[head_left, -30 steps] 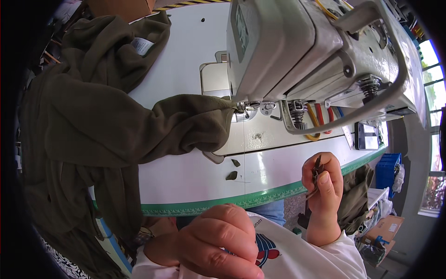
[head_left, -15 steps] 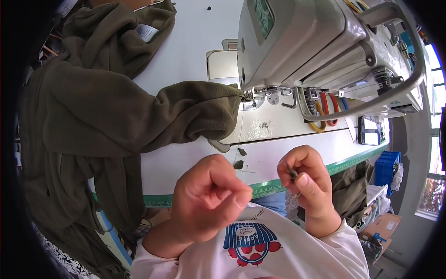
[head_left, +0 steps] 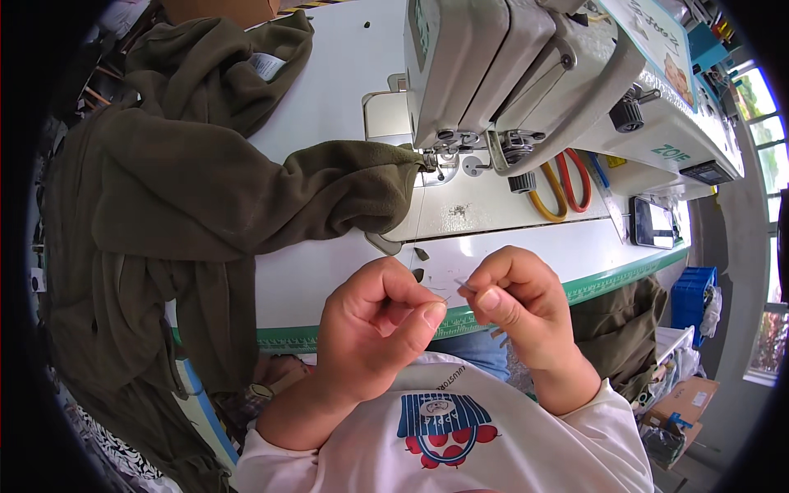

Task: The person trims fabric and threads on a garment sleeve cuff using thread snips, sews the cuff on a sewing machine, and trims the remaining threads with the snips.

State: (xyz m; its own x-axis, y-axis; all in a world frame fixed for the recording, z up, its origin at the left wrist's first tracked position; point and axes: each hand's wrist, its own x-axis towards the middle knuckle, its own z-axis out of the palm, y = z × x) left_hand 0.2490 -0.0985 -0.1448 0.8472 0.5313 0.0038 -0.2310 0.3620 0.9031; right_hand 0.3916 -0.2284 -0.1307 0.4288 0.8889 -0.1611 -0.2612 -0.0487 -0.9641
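My left hand (head_left: 374,329) is closed in a pinch, thumb against forefinger, above the table's front edge. A fine thread-like line shows at its fingertips, but what they hold is too small to name. Close beside it, my right hand (head_left: 522,308) pinches a thin pale sliver (head_left: 464,286) between thumb and forefinger. The fingertips of the two hands are a little apart. Beyond them, an olive-green fleece garment (head_left: 189,189) lies across the table, one narrow end (head_left: 403,164) under the presser foot of a sewing machine (head_left: 493,74).
Two small dark scraps (head_left: 419,275) lie in front of the machine bed. Red-and-yellow-handled scissors (head_left: 567,189) and a phone (head_left: 652,222) are at the right. A green measuring tape (head_left: 288,339) runs along the table edge. A blue crate (head_left: 693,300) and a carton (head_left: 686,398) stand beyond.
My hands have come closer together, the right one moving left. A dark bit showed in my right fingers before; now a pale sliver shows there. The view has shifted slightly; the garment stays put.
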